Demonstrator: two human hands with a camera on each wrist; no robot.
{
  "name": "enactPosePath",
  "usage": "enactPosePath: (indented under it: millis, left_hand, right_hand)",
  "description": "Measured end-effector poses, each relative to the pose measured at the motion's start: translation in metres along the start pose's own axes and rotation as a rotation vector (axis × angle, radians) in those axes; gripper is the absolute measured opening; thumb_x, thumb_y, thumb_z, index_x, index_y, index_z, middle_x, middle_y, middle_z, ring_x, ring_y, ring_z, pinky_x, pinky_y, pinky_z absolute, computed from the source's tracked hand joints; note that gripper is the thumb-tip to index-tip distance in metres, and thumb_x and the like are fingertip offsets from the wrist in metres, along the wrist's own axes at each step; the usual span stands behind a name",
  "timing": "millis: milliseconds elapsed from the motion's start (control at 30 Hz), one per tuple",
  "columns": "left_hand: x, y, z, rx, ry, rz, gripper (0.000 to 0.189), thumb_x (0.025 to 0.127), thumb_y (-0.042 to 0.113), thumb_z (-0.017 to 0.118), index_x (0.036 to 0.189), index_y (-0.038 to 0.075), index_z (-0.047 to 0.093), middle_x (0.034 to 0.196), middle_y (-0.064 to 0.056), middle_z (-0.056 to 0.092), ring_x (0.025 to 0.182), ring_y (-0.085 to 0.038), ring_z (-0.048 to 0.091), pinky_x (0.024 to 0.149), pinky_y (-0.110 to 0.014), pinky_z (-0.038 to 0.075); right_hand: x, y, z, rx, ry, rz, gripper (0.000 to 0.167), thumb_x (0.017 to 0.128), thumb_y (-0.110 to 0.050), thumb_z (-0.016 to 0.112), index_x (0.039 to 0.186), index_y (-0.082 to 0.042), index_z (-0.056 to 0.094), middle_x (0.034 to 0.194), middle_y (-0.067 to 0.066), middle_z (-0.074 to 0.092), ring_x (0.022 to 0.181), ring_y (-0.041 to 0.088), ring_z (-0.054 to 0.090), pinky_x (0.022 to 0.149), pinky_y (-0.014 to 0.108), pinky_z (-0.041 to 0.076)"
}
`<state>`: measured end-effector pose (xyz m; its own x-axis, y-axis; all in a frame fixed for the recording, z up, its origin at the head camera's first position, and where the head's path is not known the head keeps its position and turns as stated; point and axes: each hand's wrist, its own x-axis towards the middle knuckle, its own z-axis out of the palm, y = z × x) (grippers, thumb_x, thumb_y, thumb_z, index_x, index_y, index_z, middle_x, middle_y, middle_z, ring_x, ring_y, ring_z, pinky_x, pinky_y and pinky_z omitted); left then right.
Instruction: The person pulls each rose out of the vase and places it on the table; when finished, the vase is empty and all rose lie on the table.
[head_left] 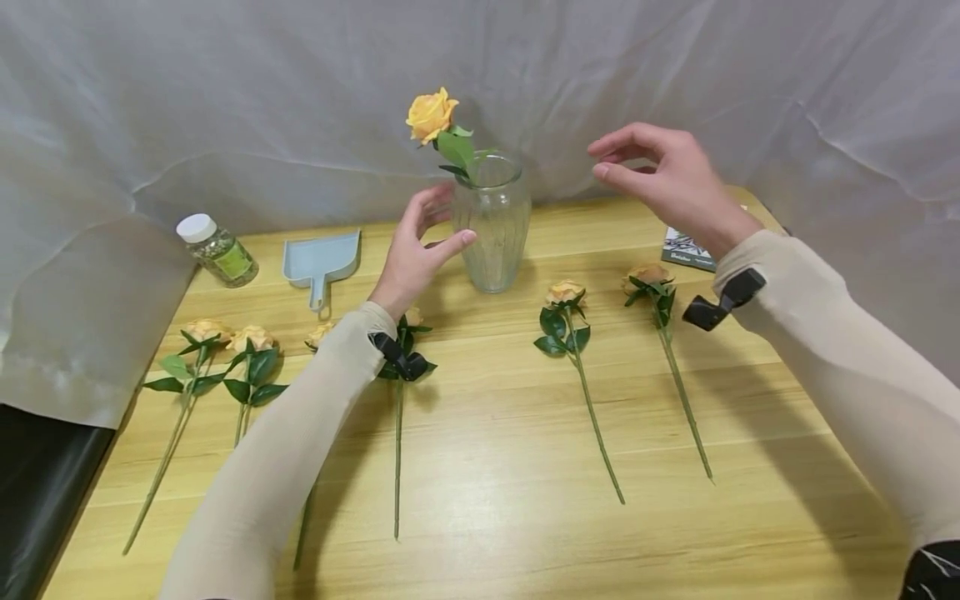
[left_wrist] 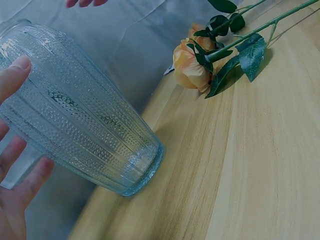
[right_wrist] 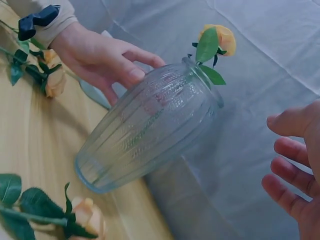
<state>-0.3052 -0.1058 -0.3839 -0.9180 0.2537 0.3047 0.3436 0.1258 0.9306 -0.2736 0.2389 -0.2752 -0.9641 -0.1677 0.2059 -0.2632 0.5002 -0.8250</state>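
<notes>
A ribbed clear glass vase (head_left: 491,246) stands upright near the table's back edge. One yellow rose (head_left: 431,117) leans in it to the left, its bloom and leaves above the rim; its stem shows faintly through the glass in the right wrist view. At the vase's left side is my left hand (head_left: 412,254), thumb in front and fingers spread and slightly bent; whether it touches the glass I cannot tell. My right hand (head_left: 671,179) hovers in the air to the right of the vase, fingers loosely bent and holding nothing.
Two roses (head_left: 567,293) lie right of the vase, and several more roses (head_left: 253,340) lie on the left, partly under my left arm. Behind them are a blue-grey dustpan (head_left: 322,257) and a white-capped jar (head_left: 217,250). A printed booklet (head_left: 686,250) lies beneath my right wrist.
</notes>
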Motion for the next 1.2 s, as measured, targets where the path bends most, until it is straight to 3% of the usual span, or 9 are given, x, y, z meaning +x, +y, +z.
enactPosePath:
  millis: [200,533,933,1200]
  left_hand:
    - [-0.001,0.0,-0.002,0.005,-0.002,0.0,0.071,0.1,0.028,0.083,0.161,0.029,0.047,0.165,0.005,0.049,0.147,-0.018,0.051,0.12,-0.049,0.049]
    - [-0.003,0.001,-0.004,0.005,0.005,-0.004,0.071,0.1,0.029,0.083,0.161,0.029,0.047,0.166,0.005,0.049,0.147,-0.018,0.051,0.122,-0.052,0.047]
    - [-0.004,0.003,-0.003,0.002,-0.007,-0.009,0.071,0.101,0.03,0.082,0.162,0.031,0.046,0.166,0.005,0.049,0.147,-0.017,0.05,0.121,-0.05,0.048]
    - [-0.005,0.003,-0.006,0.009,0.0,-0.007,0.07,0.101,0.031,0.081,0.161,0.031,0.046,0.166,0.005,0.048,0.147,-0.017,0.05,0.121,-0.05,0.049]
  right_hand:
    - [0.014,-0.01,0.016,0.06,-0.016,-0.041,0.036,0.103,-0.032,0.078,0.135,-0.016,0.074,0.129,-0.005,0.072,0.116,0.012,0.067,0.098,0.023,0.051]
    - [0.038,-0.028,0.048,0.116,-0.065,-0.102,0.034,0.104,-0.025,0.078,0.135,-0.015,0.073,0.144,0.004,0.07,0.124,0.017,0.067,0.113,0.037,0.053]
    - [0.051,-0.038,0.082,0.275,-0.159,-0.285,0.021,0.102,-0.013,0.077,0.121,-0.002,0.078,0.15,0.009,0.067,0.143,0.02,0.059,0.126,0.042,0.046]
    - [0.06,-0.048,0.096,0.264,-0.232,-0.274,0.024,0.102,-0.018,0.078,0.123,-0.006,0.081,0.16,0.004,0.058,0.151,0.016,0.051,0.132,0.036,0.037]
